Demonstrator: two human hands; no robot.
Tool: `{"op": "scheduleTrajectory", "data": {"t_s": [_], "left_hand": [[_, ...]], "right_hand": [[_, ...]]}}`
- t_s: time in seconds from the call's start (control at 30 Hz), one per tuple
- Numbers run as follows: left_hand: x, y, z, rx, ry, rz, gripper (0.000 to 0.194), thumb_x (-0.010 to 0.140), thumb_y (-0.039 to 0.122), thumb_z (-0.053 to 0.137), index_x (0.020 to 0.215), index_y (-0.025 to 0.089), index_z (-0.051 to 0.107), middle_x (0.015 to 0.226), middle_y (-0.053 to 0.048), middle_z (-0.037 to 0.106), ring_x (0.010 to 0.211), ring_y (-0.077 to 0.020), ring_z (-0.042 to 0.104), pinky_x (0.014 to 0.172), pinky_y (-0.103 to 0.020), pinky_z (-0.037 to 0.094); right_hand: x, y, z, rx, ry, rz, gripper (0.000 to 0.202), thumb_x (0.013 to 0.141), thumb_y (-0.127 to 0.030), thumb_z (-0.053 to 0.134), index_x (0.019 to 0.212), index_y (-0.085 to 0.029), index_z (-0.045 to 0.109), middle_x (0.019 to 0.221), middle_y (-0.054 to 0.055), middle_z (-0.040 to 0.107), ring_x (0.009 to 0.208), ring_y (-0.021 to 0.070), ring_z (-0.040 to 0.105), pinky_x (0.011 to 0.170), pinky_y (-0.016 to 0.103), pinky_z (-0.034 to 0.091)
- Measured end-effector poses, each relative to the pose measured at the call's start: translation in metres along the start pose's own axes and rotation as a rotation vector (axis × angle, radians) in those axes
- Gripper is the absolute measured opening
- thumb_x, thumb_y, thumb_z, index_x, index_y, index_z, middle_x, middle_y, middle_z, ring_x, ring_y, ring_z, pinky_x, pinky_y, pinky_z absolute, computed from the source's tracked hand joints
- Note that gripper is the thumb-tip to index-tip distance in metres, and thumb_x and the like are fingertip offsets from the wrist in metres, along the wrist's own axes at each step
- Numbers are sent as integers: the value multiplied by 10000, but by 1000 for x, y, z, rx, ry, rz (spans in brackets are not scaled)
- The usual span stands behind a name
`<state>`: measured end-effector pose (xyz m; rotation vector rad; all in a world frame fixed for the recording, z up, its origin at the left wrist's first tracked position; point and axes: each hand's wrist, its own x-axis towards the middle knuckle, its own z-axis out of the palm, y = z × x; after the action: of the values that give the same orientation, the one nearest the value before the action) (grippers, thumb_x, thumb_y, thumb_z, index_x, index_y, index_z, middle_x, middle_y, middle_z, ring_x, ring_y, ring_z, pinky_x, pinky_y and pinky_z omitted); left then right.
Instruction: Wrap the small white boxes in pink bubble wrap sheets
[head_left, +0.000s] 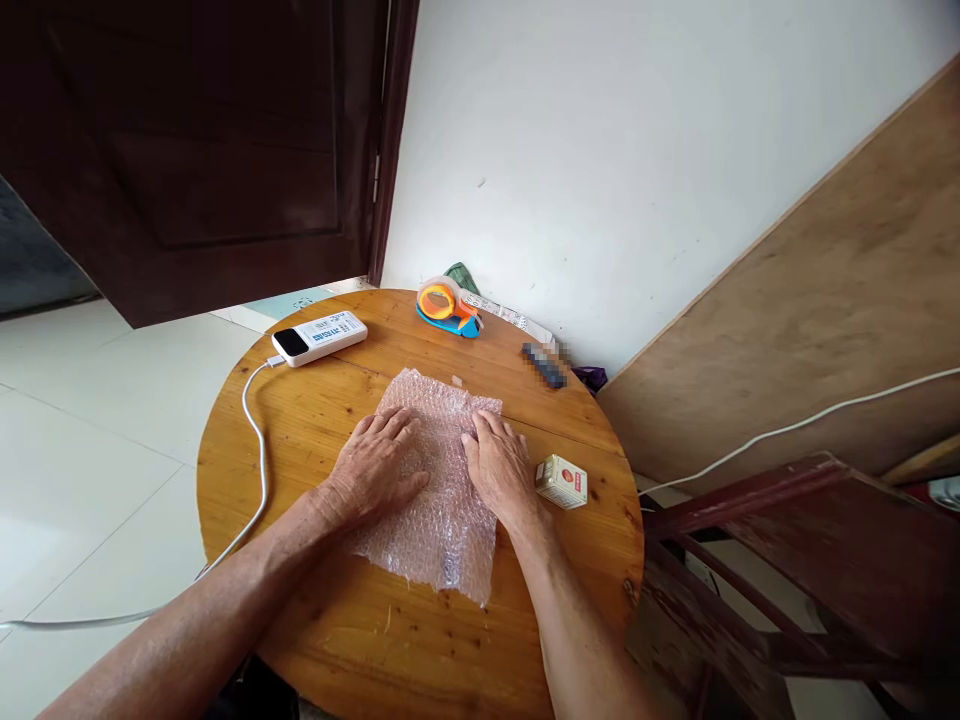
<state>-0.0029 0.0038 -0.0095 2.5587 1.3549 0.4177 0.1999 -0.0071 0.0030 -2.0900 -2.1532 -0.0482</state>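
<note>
A sheet of clear, pinkish bubble wrap (442,520) lies spread on the round wooden table (315,430). My left hand (381,462) rests palm down on the sheet's left part, fingers stretched out and thumb pointing right. On the right edge of the sheet lies my right hand (501,460), also palm down, with its fingers extended forward. Neither hand grips anything. Just right of my right hand sits a small cream-coloured box (562,482) with red and orange print, apart from the hand.
A tape dispenser (448,306) in orange and blue stands at the table's back. Back left lies a white power bank (321,337) with a white cable (260,450) running off the table. A dark, pixelated object (544,366) lies back right. A wooden chair (795,540) stands right.
</note>
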Motion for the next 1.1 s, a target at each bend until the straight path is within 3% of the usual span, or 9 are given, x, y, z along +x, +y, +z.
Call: {"op": "scheduleTrajectory", "data": {"t_s": [0.3, 0.43, 0.53, 0.67, 0.8, 0.9, 1.0, 1.1], "left_hand": [[-2, -6, 7, 41, 82, -12, 714, 829, 518, 647, 1397, 112, 500, 1512, -186, 469, 1425, -380, 372, 1151, -545, 325], [-2, -8, 7, 62, 137, -42, 679, 865, 548, 608, 1377, 111, 521, 1495, -204, 477, 1395, -383, 410, 1130, -545, 347], [-2, -8, 6, 101, 152, -97, 582, 933, 494, 535, 1368, 107, 531, 1483, -198, 496, 1393, -378, 412, 1135, -550, 336], [-2, -8, 5, 153, 129, -126, 587, 962, 489, 485, 1385, 82, 517, 1500, -205, 476, 1404, -379, 396, 1134, -547, 329], [-2, -7, 6, 181, 116, -132, 601, 965, 497, 477, 1403, 86, 503, 1511, -196, 467, 1411, -372, 391, 1140, -535, 323], [-2, -6, 6, 190, 123, -136, 601, 964, 503, 480, 1405, 96, 502, 1506, -185, 477, 1408, -368, 397, 1139, -531, 328], [-2, -5, 6, 212, 123, -144, 607, 971, 513, 461, 1412, 97, 497, 1508, -179, 478, 1406, -361, 400, 1141, -519, 329], [-1, -5, 5, 230, 115, -154, 616, 972, 521, 456, 1412, 92, 496, 1513, -186, 471, 1409, -363, 397, 1142, -520, 324]], "right_hand": [[-1, 4, 0, 43, 60, 4, 360, 978, -194, 415, 1303, -138, 558, 1431, 152, 555, 1238, 308, 541, 987, 460, 407], [-4, 2, -4, 124, 148, -94, 368, 955, -173, 434, 1293, -157, 581, 1454, 132, 540, 1297, 290, 505, 1050, 453, 378], [-7, -3, -4, 138, 80, -165, 393, 964, -184, 429, 1334, -143, 556, 1464, 137, 534, 1311, 291, 496, 1057, 460, 380], [-8, -3, -4, 80, -24, -120, 420, 978, -163, 402, 1379, -125, 519, 1494, 155, 504, 1323, 306, 488, 1057, 474, 376], [-6, 0, -8, 75, 0, -78, 401, 965, -135, 401, 1336, -122, 554, 1465, 168, 528, 1294, 302, 510, 1043, 468, 383], [-7, -4, -11, 128, 57, -168, 411, 949, -164, 442, 1346, -145, 546, 1472, 139, 525, 1321, 278, 485, 1071, 448, 363], [-9, -8, -12, 141, -18, -240, 439, 939, -199, 459, 1370, -146, 522, 1483, 134, 515, 1333, 279, 472, 1076, 454, 363], [-10, -7, -11, 107, -97, -210, 453, 935, -191, 432, 1375, -119, 511, 1501, 155, 492, 1335, 300, 467, 1062, 483, 373]]}}
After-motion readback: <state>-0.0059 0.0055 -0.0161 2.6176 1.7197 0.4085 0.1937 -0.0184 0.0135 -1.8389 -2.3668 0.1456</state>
